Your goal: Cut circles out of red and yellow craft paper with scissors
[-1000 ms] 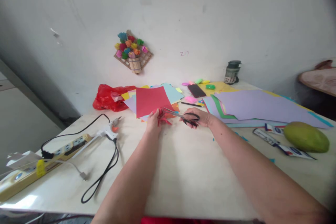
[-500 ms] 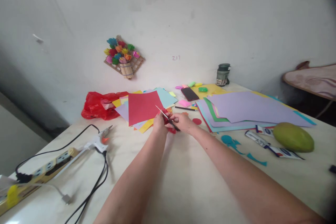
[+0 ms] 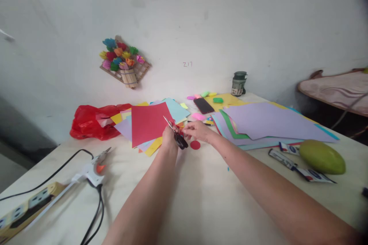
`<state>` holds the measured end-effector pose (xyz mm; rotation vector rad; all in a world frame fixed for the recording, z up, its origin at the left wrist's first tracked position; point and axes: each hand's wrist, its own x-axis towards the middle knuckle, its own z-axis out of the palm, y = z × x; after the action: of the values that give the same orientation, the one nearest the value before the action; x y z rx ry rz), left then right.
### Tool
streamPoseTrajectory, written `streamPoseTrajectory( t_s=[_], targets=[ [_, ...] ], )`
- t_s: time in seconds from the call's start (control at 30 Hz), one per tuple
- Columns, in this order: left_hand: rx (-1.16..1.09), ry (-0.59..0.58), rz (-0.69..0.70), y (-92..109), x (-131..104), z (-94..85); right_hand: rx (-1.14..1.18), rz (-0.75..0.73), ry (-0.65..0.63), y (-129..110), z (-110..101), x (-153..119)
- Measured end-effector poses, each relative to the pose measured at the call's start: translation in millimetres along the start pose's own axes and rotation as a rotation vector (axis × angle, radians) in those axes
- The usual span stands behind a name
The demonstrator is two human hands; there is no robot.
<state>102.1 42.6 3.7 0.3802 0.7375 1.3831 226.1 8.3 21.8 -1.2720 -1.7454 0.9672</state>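
Note:
My left hand [image 3: 169,136] is closed around a pair of scissors [image 3: 181,141]; the black handles point down toward me and the blades slant up to the left. Small red paper [image 3: 181,130] shows between my two hands, its shape mostly hidden by fingers. My right hand [image 3: 198,131] pinches at this paper with thumb and fingers together. Just below the right hand, a red paper circle [image 3: 195,145] lies flat on the table. Behind the left hand, a large red sheet [image 3: 149,124] rests on other coloured sheets.
At left are a crumpled red plastic bag [image 3: 94,122], a glue gun [image 3: 93,168] with its cord and a power strip [image 3: 31,203]. Coloured sheets [image 3: 267,120], a phone [image 3: 203,105], a cup [image 3: 238,83], tubes [image 3: 314,175] and a green mango [image 3: 322,157] lie beyond and right.
The scissors' handles have left my right fingers and now hang from my left hand. My right hand has shifted to the red paper. The view has turned slightly right.

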Motion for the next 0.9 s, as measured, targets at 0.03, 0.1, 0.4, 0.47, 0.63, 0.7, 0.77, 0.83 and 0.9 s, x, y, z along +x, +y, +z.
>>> streamPoseTrajectory(
  t_s=[0.03, 0.1, 0.4, 0.47, 0.63, 0.7, 0.77, 0.83, 0.9],
  targets=[
    [-0.023, 0.003, 0.032, 1, -1, 2.4, -0.028, 0.032, 0.054, 2, -4, 5],
    [-0.042, -0.032, 0.028, 1, -4, 7.8, -0.125, 0.057, 0.168, 8, -10, 15],
    [-0.044, -0.081, -0.079, -2, 1, 24.1, -0.826, 0.189, 0.413, 45, -59, 63],
    [-0.049, -0.108, -0.062, -6, 1, 23.1, -0.862, 0.261, 0.435, 52, -72, 76],
    [0.013, -0.143, -0.055, -15, 2, 18.5, -0.836, 0.422, 0.494, 68, -90, 101],
    [0.022, -0.181, -0.056, -17, 4, 17.2, -0.827, 0.474, 0.506, 73, -92, 108],
    [0.018, -0.205, -0.054, -18, 7, 16.3, -0.825, 0.515, 0.504, 77, -94, 113],
    [0.016, -0.204, -0.055, -19, 12, 15.2, -0.827, 0.543, 0.49, 79, -95, 117],
    [0.017, -0.199, -0.057, -19, 16, 14.1, -0.836, 0.563, 0.465, 80, -95, 120]
  ],
)
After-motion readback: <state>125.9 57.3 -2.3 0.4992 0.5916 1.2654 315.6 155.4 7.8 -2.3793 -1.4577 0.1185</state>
